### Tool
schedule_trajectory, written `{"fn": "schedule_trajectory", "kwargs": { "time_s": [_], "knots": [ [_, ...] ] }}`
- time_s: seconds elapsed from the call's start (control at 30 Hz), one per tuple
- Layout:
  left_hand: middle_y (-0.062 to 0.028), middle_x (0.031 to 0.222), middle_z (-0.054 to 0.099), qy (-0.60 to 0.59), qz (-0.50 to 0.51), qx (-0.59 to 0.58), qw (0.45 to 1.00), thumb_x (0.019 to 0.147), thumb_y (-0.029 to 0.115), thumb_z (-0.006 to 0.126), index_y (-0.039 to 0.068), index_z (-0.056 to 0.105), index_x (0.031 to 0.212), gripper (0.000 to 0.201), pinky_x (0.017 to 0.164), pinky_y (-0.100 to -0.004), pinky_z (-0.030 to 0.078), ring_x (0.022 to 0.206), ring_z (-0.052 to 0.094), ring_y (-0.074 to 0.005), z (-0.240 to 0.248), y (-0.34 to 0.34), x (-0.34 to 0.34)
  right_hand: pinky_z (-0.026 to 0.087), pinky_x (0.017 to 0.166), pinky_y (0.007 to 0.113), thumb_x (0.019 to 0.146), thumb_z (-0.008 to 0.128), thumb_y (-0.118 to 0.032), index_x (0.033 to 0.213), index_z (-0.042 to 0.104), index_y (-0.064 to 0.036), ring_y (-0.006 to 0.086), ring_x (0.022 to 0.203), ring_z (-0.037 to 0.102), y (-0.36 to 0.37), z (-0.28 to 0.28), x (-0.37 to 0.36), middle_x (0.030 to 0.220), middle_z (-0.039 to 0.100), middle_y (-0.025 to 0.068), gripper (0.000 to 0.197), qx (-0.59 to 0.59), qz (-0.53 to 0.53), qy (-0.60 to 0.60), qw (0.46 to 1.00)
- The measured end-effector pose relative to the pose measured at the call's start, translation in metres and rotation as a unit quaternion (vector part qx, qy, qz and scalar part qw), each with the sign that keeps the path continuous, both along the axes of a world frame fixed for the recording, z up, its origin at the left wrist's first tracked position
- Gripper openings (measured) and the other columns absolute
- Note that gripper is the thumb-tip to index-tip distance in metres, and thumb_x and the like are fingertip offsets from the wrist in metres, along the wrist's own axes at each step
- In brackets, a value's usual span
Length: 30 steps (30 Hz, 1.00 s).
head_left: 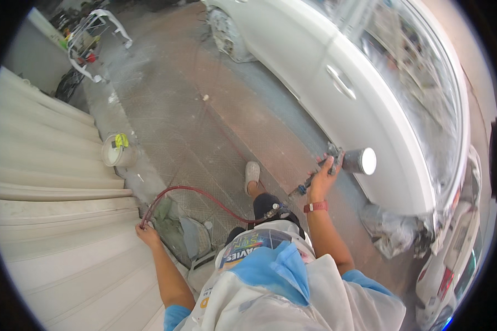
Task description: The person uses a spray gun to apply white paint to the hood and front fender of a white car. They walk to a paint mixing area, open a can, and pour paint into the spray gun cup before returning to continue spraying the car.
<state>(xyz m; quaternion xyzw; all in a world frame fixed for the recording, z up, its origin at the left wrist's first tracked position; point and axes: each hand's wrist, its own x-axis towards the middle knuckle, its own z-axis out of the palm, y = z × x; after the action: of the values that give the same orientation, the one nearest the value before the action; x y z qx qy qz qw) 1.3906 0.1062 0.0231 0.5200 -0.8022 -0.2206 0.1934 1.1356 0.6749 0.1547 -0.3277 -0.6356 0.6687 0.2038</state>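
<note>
My right hand (323, 181) is wrapped round the grip of a spray gun (332, 152), whose dark cup (354, 161) with a pale round end points away to the right. A blue fitting (301, 189) shows at the lower end of the gun. A red band sits on that wrist. Out to the left, my left hand (146, 234) is closed on a red air hose (196, 190), which arches across to a metal coupling (274, 209) by my leg. The white car (315, 83) stands just beyond the gun, with no contact visible.
Plastic sheeting covers the car's wheels (226, 36) and windows. Pale curtains (55, 182) hang along the left. Beside them stands a white bucket (116, 151) with a yellow item on it. A white bumper-like frame (94, 41) sits far left. Grating (176, 127) forms part of the floor.
</note>
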Motion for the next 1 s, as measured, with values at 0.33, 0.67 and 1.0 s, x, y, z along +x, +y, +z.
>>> {"fn": "schedule_trajectory", "kwargs": {
  "time_s": [0.33, 0.67, 1.0],
  "knots": [
    [-0.0251, 0.121, 0.064, 0.089, 0.075, -0.043, 0.992, 0.108, 0.013, 0.057, -0.007, 0.058, 0.126, 0.027, 0.105, -0.0464, 0.045, 0.113, 0.060, -0.0372, 0.090, -0.088, -0.146, 0.058, 0.059, 0.030, 0.115, 0.052, -0.034, 0.172, 0.027, -0.0262, 0.0167, 0.104, 0.066, -0.091, 0.009, -0.233, 0.132, 0.065, 0.0118, 0.064, -0.066, -0.004, 0.010, 0.998],
    [-0.0332, 0.133, 0.063, -0.057, -0.173, -0.066, 0.981, 0.113, 0.028, 0.051, -0.007, 0.056, 0.139, 0.044, 0.109, -0.0496, 0.046, 0.126, 0.060, -0.0480, 0.038, -0.223, -0.340, 0.058, 0.062, 0.028, 0.115, 0.052, -0.035, 0.172, 0.026, -0.0313, 0.0159, 0.106, 0.066, -0.139, 0.038, -0.301, 0.136, 0.064, 0.0130, 0.063, -0.057, -0.123, 0.037, 0.990],
    [-0.0320, 0.113, 0.067, -0.336, -0.609, 0.197, 0.691, 0.111, 0.032, 0.048, -0.011, 0.053, 0.132, 0.048, 0.084, -0.0526, 0.054, 0.096, 0.068, -0.0425, -0.049, -0.241, -0.516, 0.061, 0.062, 0.027, 0.115, 0.051, -0.036, 0.173, 0.023, -0.0301, 0.0175, 0.110, 0.066, -0.157, 0.079, -0.077, 0.141, 0.061, 0.0135, 0.064, 0.010, -0.504, 0.015, 0.864]
  ]
}}
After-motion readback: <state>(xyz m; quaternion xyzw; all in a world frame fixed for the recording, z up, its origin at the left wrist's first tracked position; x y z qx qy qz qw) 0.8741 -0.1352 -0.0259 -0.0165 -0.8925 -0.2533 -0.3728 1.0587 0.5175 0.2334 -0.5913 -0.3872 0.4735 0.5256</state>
